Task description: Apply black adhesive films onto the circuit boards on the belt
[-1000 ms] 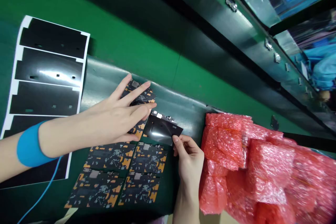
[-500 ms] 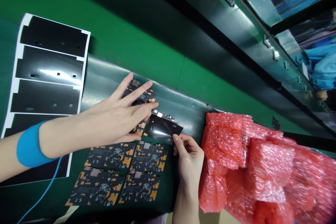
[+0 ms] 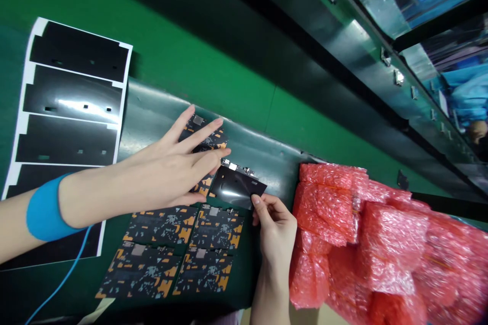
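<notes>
My left hand [image 3: 173, 167] lies flat with fingers spread on a black and orange circuit board [image 3: 208, 137] at the top of a grid of like boards [image 3: 183, 244]. My right hand [image 3: 274, 226] pinches the lower right corner of a glossy black film [image 3: 236, 188]. The film lies over another board whose top edge [image 3: 236, 167] shows. My left fingertips touch the film's left edge. A blue strap [image 3: 43, 213] with a blue cord circles my left wrist.
A white sheet of black film strips [image 3: 70, 111] lies at the left on the green mat. Red bubble-wrap bags [image 3: 366, 244] are heaped at the right. A dark metal rail [image 3: 362, 51] runs diagonally above. Another person in blue [image 3: 468, 96] works at the far right.
Almost nothing: both hands hold their places on the board and the film. The view has shifted slightly.
</notes>
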Available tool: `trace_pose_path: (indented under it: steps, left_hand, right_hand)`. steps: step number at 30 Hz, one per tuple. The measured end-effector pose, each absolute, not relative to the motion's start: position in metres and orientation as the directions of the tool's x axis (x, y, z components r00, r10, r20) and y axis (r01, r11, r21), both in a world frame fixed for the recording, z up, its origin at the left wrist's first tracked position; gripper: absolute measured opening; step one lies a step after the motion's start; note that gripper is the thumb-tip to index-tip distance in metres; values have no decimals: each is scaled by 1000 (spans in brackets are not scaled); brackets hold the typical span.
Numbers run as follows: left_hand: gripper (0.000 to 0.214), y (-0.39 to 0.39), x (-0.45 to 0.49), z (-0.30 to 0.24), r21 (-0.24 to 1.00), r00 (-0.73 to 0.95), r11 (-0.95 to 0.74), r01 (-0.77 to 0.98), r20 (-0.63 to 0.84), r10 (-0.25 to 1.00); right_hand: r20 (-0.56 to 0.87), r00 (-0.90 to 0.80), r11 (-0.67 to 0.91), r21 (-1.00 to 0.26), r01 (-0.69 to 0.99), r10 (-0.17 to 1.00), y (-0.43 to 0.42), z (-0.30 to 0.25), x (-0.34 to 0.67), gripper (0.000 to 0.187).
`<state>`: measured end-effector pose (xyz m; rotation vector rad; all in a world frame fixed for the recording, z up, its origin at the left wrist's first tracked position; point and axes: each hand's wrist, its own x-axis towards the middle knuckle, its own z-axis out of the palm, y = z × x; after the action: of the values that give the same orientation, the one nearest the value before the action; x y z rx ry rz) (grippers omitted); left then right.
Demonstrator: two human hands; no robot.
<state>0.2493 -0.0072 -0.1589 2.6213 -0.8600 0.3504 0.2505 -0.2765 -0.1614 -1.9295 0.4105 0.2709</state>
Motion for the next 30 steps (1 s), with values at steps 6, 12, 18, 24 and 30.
trace_pose_path:
  steps: [6,12,18,24,30]
  left_hand:
    - [64,-7,250,-159,210,772,-758,-618,346,-533]
    - [61,-5,249,-163,187,770,-767,-614,354,-530]
    - [36,-6,248,-161,255,793,-757,-601,310,-525]
    - [28,-10,243,-159,264,804,-763,-589,286,-521]
    - [32,-26,226,-160,207,782,-758,-619,248,-572]
  right_hand:
    - [-369,914,-346,-846,-406,-170,-276,-161,251,34]
    - [-375,910,-348,-841,-414,-176,-274,-159,251,33]
    - [-381,907,-361,-833,-420,-178,-273,-158,251,35]
    - [-385,904,-365,-828,-427,-185,-272,-157,251,35]
    - [-389,902,-372,-822,-431,-188,-270,-156,251,36]
